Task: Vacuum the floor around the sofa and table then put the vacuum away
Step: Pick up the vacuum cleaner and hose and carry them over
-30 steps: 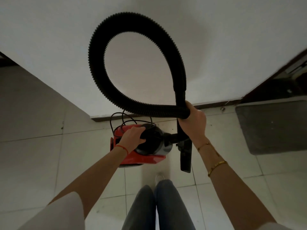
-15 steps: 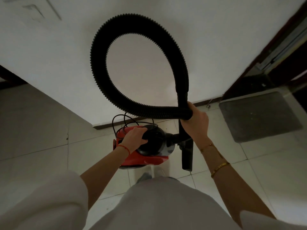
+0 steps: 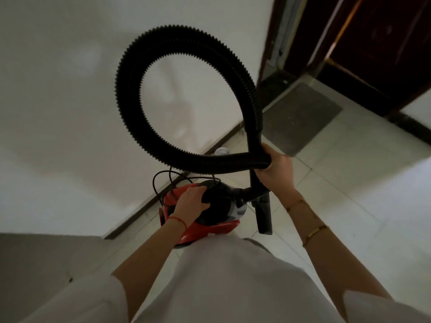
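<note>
A red and black canister vacuum hangs in front of my body above the tiled floor. My left hand grips the black handle on top of it. The ribbed black hose curls in a large loop above the canister. My right hand grips the hose where the loop crosses the rigid black tube. The flat black nozzle hangs down beside the canister. A thin black power cord loops behind the canister.
A white wall with a dark skirting board stands straight ahead and to the left. A grey doormat lies on the pale tiles at the right, before a dark wooden door. A small pale object sits by the skirting.
The view has swung right and the wall is closer. The dark door and mat have come further into sight. Both hands keep their grips on the vacuum and hose.
</note>
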`<state>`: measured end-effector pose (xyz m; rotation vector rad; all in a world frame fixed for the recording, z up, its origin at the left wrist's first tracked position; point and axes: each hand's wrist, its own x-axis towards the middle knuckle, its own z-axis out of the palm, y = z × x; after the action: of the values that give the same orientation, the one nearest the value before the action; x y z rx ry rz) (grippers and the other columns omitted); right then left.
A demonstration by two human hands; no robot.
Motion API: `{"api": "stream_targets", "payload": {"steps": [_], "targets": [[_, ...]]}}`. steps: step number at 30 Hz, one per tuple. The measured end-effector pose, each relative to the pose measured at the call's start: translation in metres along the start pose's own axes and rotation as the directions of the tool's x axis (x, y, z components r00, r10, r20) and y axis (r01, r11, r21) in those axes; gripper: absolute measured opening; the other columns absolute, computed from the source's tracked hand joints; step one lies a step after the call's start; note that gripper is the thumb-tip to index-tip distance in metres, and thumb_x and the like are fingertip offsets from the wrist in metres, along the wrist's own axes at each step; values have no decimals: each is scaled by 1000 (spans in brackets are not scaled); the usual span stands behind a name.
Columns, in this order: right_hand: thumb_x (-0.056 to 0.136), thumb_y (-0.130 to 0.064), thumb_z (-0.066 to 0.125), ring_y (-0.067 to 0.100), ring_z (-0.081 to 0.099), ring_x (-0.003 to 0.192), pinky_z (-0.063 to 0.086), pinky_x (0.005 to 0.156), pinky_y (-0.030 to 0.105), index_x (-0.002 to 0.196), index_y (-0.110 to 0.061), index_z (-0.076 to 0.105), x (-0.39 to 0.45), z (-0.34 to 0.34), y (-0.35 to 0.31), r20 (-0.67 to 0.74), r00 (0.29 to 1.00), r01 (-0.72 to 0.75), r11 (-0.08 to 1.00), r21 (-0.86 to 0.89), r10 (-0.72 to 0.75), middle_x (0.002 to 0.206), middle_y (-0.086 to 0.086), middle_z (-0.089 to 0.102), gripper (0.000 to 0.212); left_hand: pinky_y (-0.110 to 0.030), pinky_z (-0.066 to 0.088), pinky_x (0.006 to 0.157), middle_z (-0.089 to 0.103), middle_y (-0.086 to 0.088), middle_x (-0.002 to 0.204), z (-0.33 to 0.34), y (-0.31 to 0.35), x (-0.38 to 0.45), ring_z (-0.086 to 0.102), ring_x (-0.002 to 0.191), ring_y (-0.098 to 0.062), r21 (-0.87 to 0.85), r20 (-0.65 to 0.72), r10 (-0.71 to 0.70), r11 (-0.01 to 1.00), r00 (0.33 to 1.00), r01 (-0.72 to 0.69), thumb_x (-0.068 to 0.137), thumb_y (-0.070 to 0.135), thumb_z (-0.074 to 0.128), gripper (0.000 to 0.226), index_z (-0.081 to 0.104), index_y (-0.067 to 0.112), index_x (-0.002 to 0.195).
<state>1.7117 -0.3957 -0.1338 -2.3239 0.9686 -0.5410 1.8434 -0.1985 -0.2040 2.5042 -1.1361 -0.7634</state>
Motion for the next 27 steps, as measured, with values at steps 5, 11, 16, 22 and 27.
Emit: {"api": "stream_targets", "payload": {"steps": [5, 11, 16, 22, 27], "targets": [[76, -15, 67, 21, 66, 69, 43, 70, 23, 120, -26, 62, -43, -29, 20, -148, 980, -137, 990, -21, 132, 76, -4, 70, 45, -30, 47, 89, 64, -5, 110, 9, 26, 13, 59, 105, -22, 69, 112, 185, 979, 976, -193, 82, 23, 67, 39, 60, 11, 119], [76, -15, 69, 26, 68, 71, 46, 67, 23, 121, -23, 62, -108, -69, 51, -330, 897, -319, 947, -22, 295, 78, 0, 73, 46, -33, 51, 89, 68, -3, 104, 32, 81, 17, 64, 99, -21, 59, 271, 377, 912, 886, -406, 79, 21, 70, 33, 63, 14, 111], [77, -14, 68, 27, 67, 68, 53, 68, 29, 125, -23, 60, -166, -108, 78, -457, 790, -472, 881, -25, 409, 78, 2, 73, 50, -38, 52, 86, 69, -4, 102, 60, 138, 7, 64, 98, -22, 55, 375, 509, 822, 775, -567, 78, 20, 69, 33, 64, 13, 110], [74, -14, 69, 27, 67, 62, 53, 62, 28, 122, -22, 62, -245, -156, 125, -608, 643, -589, 808, -5, 465, 73, 2, 72, 49, -38, 54, 81, 69, -4, 95, 112, 218, -16, 66, 91, -22, 51, 479, 609, 699, 632, -713, 77, 18, 66, 23, 66, 15, 100], [72, -15, 68, 26, 65, 59, 44, 55, 23, 115, -23, 65, -318, -207, 170, -685, 523, -670, 741, 37, 507, 69, -2, 70, 44, -33, 52, 76, 67, -1, 90, 171, 298, -45, 64, 87, -21, 76, 574, 642, 576, 508, -814, 78, 18, 65, 13, 63, 18, 91]]}}
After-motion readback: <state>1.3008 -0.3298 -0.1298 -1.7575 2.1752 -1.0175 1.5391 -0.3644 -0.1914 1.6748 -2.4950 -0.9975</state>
